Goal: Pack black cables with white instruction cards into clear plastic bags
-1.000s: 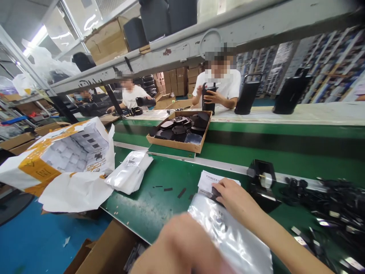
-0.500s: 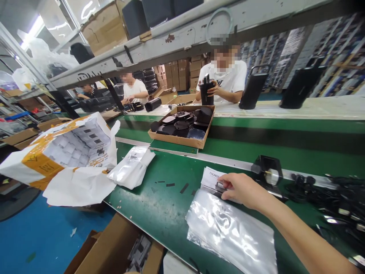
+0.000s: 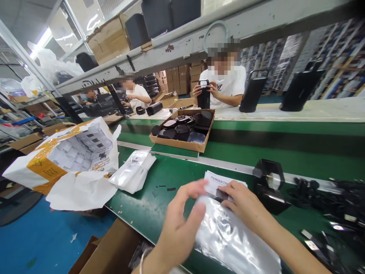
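My left hand (image 3: 182, 224) hovers over the left edge of the clear plastic bags (image 3: 236, 236), thumb and fingers apart, slightly blurred and holding nothing. My right hand (image 3: 242, 199) has its fingers closed on the printed leaflet (image 3: 214, 183), which lies at the top end of the bags. Part of a "THUNDER" title shows on the white paper; the rest is under my fingers. Both the leaflet and the bags rest on the green work surface (image 3: 128, 211).
A second stack of bagged papers (image 3: 132, 171) lies left, beside an opened white package (image 3: 82, 152). Black parts fill a cardboard tray (image 3: 182, 145). A black device (image 3: 269, 175) and black cables (image 3: 339, 205) lie right. Across the line, a co-worker (image 3: 225, 83) holds a black speaker-like case.
My left hand has come into view from below and reached toward the leaflet. My right hand stays at the leaflet, slightly lower. The co-worker's case has turned a little.
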### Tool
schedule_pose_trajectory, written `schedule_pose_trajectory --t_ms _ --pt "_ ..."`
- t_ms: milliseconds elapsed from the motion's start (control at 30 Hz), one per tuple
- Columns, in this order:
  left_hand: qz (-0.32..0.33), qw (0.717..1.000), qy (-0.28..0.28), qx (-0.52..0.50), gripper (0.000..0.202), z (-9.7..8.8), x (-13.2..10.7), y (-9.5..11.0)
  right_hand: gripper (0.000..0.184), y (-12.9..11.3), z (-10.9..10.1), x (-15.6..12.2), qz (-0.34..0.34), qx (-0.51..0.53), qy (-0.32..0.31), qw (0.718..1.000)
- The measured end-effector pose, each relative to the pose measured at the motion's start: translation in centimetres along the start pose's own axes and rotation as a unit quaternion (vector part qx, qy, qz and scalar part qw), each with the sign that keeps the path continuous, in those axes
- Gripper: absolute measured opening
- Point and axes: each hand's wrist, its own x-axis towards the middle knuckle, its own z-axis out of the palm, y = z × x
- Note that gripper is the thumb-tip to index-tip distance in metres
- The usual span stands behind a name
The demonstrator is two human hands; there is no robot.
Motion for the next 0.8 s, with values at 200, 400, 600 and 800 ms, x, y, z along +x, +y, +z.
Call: schedule_pose_trajectory --t_ms 200,400,600,800 --pt "-0.062 0.981 -0.101 0.155 0.042 2.5 3.3 -3.2 0.028 0.4 2.4 -0.9 -0.028 -0.03 0.087 0.995" --pt "-0.019 0.992 0.038 0.117 0.036 3.9 4.3 -4.0 0.023 0.8 3.2 -0.9 -0.057 -0.038 0.153 0.986" --pt "-0.019 0.998 0.054 0.04 0.035 4.5 7.6 -5.5 0.028 0.4 3.1 -2.8 -0.085 -0.043 0.21 0.973" --pt "0.008 0.99 0.062 0.125 0.022 3.6 8.4 -5.5 0.031 0.4 3.0 -4.9 -0.092 -0.07 0.237 0.965"
